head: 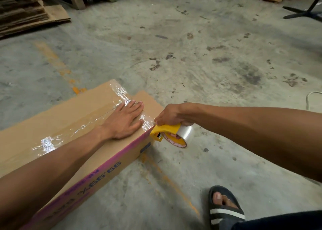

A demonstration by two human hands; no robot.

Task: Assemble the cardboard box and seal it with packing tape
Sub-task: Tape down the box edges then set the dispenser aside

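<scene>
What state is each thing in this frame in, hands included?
cardboard box: flaps closed, lying on the floor.
clear tape strip: stuck across the top, wrinkled, running to the near edge.
tape dispenser: at the box's top edge, roll loaded.
left hand: flat, pressing the tape down.
right hand: gripping the dispenser.
</scene>
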